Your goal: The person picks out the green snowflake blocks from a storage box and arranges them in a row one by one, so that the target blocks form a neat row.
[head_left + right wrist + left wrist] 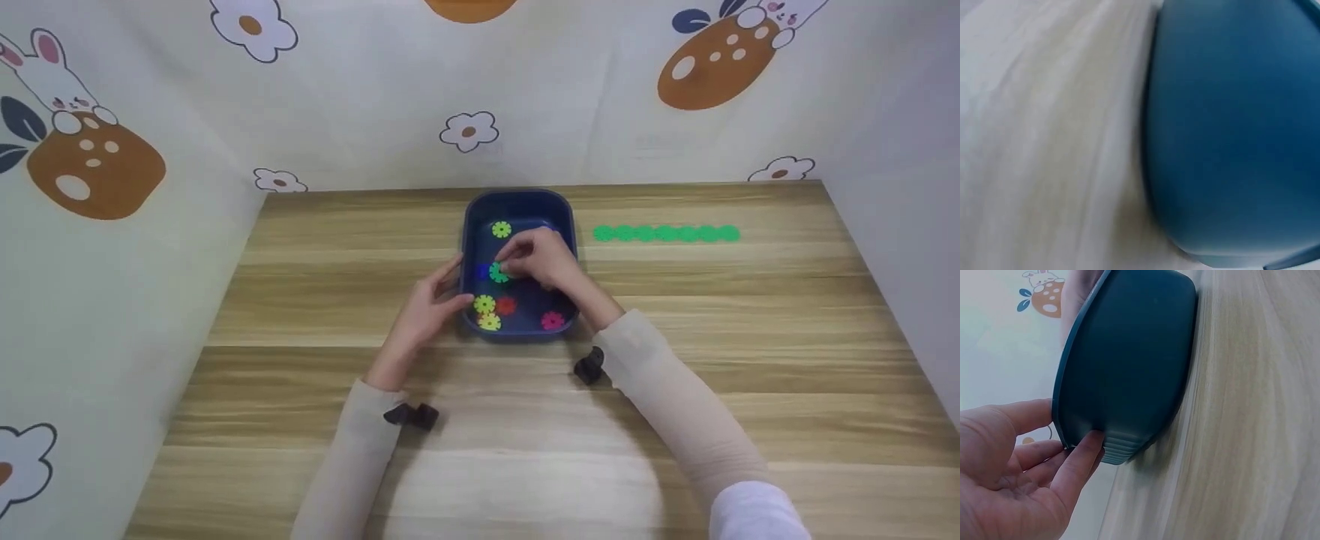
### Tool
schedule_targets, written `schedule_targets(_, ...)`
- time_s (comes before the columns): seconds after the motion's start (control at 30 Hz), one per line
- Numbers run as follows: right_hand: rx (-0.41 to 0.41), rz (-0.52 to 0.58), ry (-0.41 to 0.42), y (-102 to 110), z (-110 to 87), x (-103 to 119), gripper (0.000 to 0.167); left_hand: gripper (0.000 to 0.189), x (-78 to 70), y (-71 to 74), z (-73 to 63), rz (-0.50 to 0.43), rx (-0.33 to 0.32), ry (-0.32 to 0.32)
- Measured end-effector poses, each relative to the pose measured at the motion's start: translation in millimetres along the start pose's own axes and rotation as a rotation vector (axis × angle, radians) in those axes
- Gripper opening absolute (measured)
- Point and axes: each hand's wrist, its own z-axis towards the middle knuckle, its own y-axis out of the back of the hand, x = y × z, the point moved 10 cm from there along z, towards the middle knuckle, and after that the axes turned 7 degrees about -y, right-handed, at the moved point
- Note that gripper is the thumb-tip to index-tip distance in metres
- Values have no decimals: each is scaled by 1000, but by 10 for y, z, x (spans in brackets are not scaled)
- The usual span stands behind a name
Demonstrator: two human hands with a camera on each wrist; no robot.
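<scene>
A dark blue plastic bin (517, 335) stands on the table with several snowflake building discs inside. The right hand (541, 259) reaches over its right rim and pinches a green snowflake disc (498, 273) between thumb and fingertips. Beside that lies a blue disc (482, 271), partly covered. At the bin's left side the left hand (427, 307) grips the wall, thumb at the rim. In the left wrist view, fingers (1081, 464) of this hand press the bin's outer wall (1129, 354). Only the bin's outside (1230, 135) shows in the right wrist view, without the hand.
Right of the bin, several green discs (666, 233) lie in a straight row. Inside it are yellow discs (501, 229), a red disc (507, 306) and a pink disc (553, 321). A patterned cloth wall (360, 112) rises behind the wooden table (315, 315).
</scene>
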Motion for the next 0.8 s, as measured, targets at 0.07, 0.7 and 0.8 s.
schedule_targets(0.07, -9, 13, 18, 51, -18, 32, 10, 66, 2, 5, -5, -4, -7, 2)
schedule_targets(0.7, -237, 310, 56, 1314, -234, -189, 25, 65, -50, 2, -9, -20, -25, -55)
schedule_targets(0.8, -276, 385, 52, 1565, -320, -308, 21, 65, -38, -7, -9, -19, -25, -47)
